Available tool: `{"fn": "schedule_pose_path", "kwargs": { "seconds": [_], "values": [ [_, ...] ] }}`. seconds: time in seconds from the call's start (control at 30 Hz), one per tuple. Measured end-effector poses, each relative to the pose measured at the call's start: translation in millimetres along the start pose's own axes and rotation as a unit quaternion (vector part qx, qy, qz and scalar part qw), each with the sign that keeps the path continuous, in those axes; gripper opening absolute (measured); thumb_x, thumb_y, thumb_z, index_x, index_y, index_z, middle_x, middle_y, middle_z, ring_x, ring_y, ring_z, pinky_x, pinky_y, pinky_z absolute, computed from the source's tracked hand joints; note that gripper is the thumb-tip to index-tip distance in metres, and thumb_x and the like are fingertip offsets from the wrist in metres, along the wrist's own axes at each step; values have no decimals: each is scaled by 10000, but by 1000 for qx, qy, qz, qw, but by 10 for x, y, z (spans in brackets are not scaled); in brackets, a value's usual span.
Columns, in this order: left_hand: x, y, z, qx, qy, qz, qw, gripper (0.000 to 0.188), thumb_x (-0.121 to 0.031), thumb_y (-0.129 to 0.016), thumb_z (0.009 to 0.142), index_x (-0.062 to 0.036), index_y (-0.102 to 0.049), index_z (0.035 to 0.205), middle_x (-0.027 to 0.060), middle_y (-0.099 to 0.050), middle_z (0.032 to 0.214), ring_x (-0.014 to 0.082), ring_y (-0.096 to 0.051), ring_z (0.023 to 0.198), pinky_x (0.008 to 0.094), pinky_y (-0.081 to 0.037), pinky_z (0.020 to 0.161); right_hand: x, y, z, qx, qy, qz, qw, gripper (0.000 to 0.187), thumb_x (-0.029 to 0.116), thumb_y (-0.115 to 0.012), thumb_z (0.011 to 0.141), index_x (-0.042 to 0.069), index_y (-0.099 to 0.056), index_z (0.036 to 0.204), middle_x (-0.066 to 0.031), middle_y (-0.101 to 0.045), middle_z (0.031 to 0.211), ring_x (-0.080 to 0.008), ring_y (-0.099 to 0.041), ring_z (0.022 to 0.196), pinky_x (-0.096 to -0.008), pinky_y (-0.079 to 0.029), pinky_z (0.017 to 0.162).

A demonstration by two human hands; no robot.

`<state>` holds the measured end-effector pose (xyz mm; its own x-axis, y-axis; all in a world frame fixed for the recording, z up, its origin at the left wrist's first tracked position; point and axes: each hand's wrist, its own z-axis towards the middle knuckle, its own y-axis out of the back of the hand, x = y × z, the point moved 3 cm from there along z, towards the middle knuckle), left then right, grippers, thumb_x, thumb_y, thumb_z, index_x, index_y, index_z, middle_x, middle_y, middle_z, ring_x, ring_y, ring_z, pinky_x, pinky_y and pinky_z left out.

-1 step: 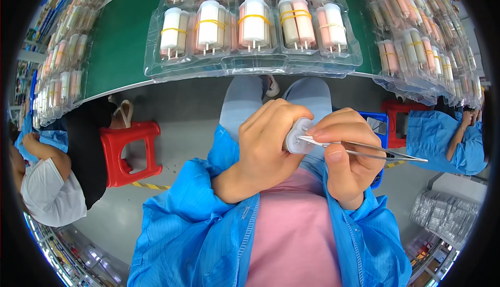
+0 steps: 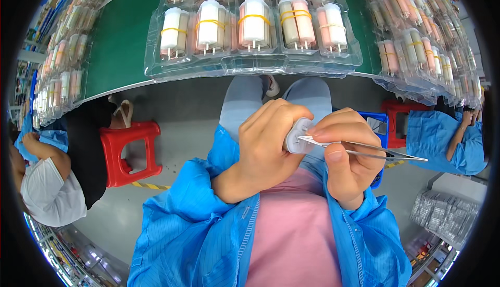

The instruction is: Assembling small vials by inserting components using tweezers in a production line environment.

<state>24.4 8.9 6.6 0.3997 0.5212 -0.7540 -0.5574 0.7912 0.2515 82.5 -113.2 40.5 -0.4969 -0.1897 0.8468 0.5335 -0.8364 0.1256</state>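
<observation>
Above my lap, my left hand [image 2: 271, 144] is wrapped round a whitish plastic piece with a rounded, lobed end face [image 2: 295, 144]. Most of that piece is hidden inside my fingers. My right hand [image 2: 354, 151] pinches a pair of metal tweezers [image 2: 405, 157] between thumb and fingers. The tweezers' pointed tips meet the end face of the plastic piece; whether they grip anything there is too small to tell. Their joined back end sticks out to the right, past my palm.
A clear plastic tray [image 2: 250, 64] of banded white, grey and pink cylinders stands on the green table [image 2: 122, 42] ahead. Stacked trays [image 2: 416, 53] rise at right, more at left. A red stool [image 2: 130, 151] and a co-worker [image 2: 57, 177] are at left; another co-worker [image 2: 437, 136] sits at right.
</observation>
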Motion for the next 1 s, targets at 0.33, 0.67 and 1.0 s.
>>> {"fn": "schedule_pose_path", "kwargs": {
  "seconds": [0.33,0.67,1.0],
  "values": [
    [-19,-15,32,-22,-4,-2,1000,310,1,-738,608,-39,-575,869,92,-559,720,276,-549,611,346,-420,511,-3,2,-5,3,0,8,1000,138,58,-690,782,-11,-662,898,-139,-665,830,-217,-610,725,-298,-475,650],
    [-1,-24,24,-24,4,10,1000,298,4,-731,602,-46,-568,847,85,-557,714,276,-546,607,351,-420,510,-20,-13,2,8,-8,2,1000,112,46,-673,801,-17,-655,892,-151,-662,834,-212,-614,716,-287,-476,636],
    [-5,-15,31,-19,3,21,1000,291,0,-729,604,-49,-566,839,81,-561,717,275,-547,607,352,-421,512,-42,-24,-25,-9,-13,38,999,119,64,-668,825,-27,-654,900,-157,-654,868,-192,-611,732,-275,-479,633]
  ]
}}
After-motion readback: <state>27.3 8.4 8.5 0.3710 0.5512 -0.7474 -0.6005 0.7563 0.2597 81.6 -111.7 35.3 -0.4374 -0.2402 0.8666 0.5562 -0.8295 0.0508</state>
